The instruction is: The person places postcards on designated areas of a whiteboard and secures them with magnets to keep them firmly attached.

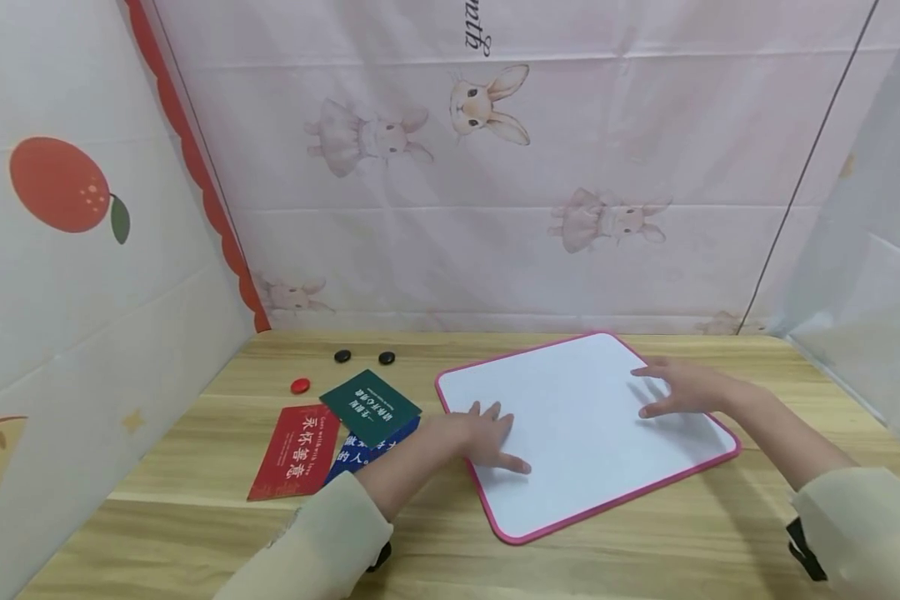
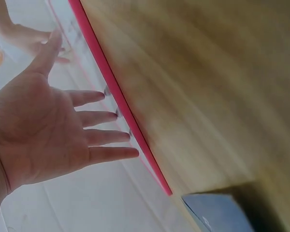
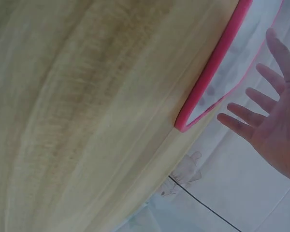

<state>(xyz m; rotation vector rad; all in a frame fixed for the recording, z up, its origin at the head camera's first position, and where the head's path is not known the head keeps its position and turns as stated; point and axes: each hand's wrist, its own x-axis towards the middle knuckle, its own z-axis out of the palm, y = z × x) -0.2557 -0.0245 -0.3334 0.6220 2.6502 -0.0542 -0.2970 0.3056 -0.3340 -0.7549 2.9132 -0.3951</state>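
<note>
Currently, I have the white board below both hands, lying flat on the desk, turned at an angle, right of the middle of the scene. Its pink rim runs all the way round, with one rounded corner pointing to the near side. My left hand is over the board's left side, its fingers spread, and the wrist crosses the left rim; I cannot tell whether any fingertip touches the white surface. My right hand is over the far right part, its fingers also spread and holding nothing; from the right wrist camera I see its palm raised clear of the board. The two hands are well apart, with bare white surface between them.

To the left of the board, a green card overlaps a red card and a blue card, the blue partly hidden by my left arm. Beyond them I see a red disc and, farther back, two black discs, just apart from each other.
</note>
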